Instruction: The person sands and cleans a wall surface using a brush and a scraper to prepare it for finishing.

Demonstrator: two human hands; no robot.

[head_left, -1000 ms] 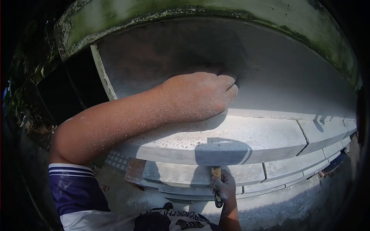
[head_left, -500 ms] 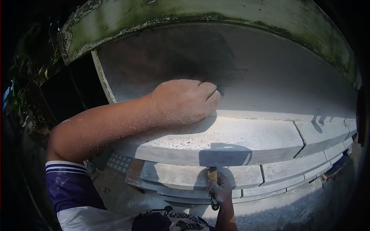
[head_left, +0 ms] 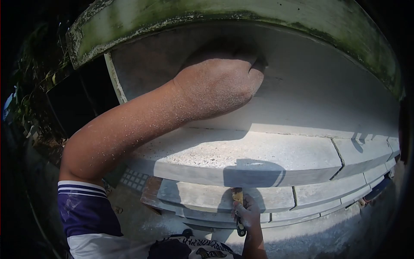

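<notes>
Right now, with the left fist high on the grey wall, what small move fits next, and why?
Probably a stroke back down: the dusty left hand presses the smooth grey plaster wall just under the mossy concrete rim, leaving little room above.

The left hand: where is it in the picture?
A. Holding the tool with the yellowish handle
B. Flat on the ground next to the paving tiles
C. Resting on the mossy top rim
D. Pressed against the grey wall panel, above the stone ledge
D: the dusty left hand is closed against the grey wall panel, above the stone ledge; the tool is in the right hand.
</notes>
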